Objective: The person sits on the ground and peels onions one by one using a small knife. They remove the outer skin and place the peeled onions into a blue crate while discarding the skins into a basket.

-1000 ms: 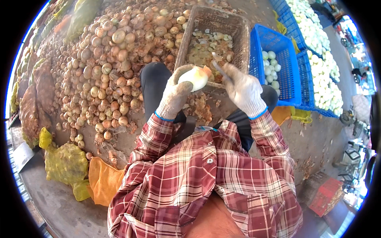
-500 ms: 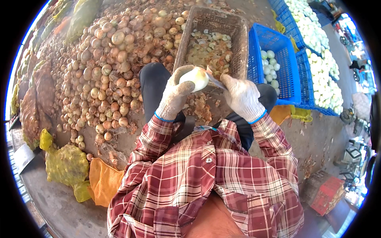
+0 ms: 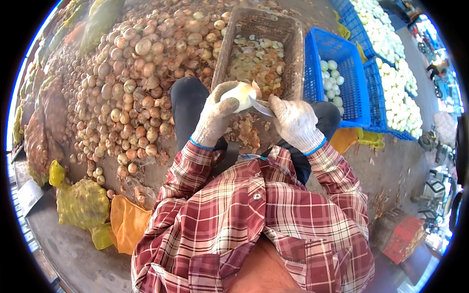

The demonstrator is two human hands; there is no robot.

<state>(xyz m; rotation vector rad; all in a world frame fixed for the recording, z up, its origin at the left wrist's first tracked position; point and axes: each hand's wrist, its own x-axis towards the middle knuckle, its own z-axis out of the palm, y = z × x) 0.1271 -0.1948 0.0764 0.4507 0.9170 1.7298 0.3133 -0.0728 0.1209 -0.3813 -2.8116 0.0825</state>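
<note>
Both my hands wear pale knit gloves with blue cuff edges. My left hand (image 3: pixel 213 115) is closed round a partly peeled onion (image 3: pixel 240 98), white on its body with a flap of brown skin at its far right side. In my right hand (image 3: pixel 297 121) is a small knife (image 3: pixel 262 107), its blade pointing left with the tip at the onion. The handle is mostly hidden in the glove. Beyond my hands stands a dirty brown crate (image 3: pixel 292 63) with onion peels and scraps (image 3: pixel 256 61) inside.
Unpeeled onions (image 3: pixel 141 88) spread in a large heap on the left. To the right, a blue crate (image 3: pixel 354 88) holds peeled onions (image 3: pixel 332 80); more full blue crates (image 3: pixel 378 115) stand behind it. Yellow net sacks (image 3: pixel 82 202) and an orange one (image 3: pixel 128 222) lie at lower left.
The knife blade has swung lower, its tip now against the onion's right side. The onion's skin flap stands out more, and my right hand has shifted slightly left and down.
</note>
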